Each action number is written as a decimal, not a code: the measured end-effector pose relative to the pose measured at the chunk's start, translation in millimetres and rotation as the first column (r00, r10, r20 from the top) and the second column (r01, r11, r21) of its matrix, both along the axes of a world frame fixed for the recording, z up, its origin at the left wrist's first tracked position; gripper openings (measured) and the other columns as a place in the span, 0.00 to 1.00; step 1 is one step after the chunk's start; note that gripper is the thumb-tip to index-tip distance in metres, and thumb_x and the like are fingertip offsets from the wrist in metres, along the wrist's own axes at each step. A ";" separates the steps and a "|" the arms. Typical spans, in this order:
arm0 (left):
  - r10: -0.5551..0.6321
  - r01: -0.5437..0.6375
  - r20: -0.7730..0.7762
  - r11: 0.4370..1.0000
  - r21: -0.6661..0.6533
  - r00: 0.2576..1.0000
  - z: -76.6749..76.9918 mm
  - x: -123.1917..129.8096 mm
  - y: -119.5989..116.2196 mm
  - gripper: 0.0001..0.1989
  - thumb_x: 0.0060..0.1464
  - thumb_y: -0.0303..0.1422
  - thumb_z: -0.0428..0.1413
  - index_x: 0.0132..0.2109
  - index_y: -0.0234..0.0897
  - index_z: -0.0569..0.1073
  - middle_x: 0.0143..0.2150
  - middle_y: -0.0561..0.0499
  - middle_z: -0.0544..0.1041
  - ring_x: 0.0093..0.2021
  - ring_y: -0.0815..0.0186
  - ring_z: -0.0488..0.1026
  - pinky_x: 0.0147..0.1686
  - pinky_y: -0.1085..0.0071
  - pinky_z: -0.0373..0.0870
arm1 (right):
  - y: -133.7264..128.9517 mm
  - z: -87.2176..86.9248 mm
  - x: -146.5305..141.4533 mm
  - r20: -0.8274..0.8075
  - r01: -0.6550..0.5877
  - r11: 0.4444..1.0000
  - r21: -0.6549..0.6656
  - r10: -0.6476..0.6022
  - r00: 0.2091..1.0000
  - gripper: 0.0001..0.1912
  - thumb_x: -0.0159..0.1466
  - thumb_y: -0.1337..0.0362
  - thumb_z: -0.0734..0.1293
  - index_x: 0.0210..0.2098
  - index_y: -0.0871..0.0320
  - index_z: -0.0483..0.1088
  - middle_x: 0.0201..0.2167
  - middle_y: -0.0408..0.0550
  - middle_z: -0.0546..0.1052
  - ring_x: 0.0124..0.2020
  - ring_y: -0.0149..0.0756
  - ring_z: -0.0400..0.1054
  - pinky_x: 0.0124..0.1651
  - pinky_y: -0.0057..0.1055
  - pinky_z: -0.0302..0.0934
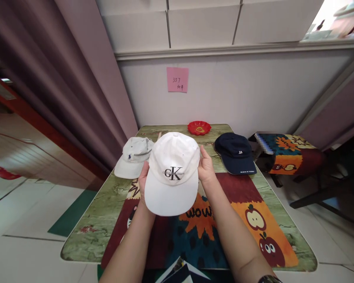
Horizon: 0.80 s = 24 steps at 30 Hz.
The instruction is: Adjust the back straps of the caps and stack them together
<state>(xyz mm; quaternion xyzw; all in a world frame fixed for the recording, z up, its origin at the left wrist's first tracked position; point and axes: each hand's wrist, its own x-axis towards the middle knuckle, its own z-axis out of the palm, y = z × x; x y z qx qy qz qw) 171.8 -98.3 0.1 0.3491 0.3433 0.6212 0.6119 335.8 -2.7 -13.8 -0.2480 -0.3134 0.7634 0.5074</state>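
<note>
A white baseball cap (174, 169) is held between two bare hands over the middle of a green wood-grain table (87, 232), its crown toward the far edge and its brim toward the near edge. Dark "CK" lettering sits on the crown's front, just above the brim. The left hand (143, 179) has hold of the cap's left side, where crown meets brim; the right hand (206, 167) grips the opposite side a little higher up — its thumb upright along the crown. Both hands are partly closed around the cap, but most of the fingers are hidden behind it, so how far they are spread cannot be told.

By the table's left edge, just beyond the left hand, lies a light grey baseball cap (132, 155) with a small dark horse-and-rider emblem, partly covered from view by the white one. A navy baseball cap (234, 151) rests at the right edge, apart from the right hand, its brim pointing toward the near right corner. A red scalloped dish (199, 128) stands near the far edge. Beneath the forearms, a cartoon-printed mat (236, 188) — marked "WOW" — reaches the near edge.
</note>
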 end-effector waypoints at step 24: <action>-0.152 0.181 0.629 0.983 0.017 0.763 9.4 12.6 -0.7 0.34 0.66 0.51 0.38 0.68 0.36 0.63 0.65 0.42 0.69 0.70 0.50 0.57 0.70 0.51 0.42 | -33.8 25.9 -11.7 -0.422 -0.254 0.957 -0.138 0.176 0.889 0.35 0.70 0.43 0.50 0.59 0.62 0.68 0.50 0.55 0.80 0.61 0.48 0.67 0.68 0.55 0.50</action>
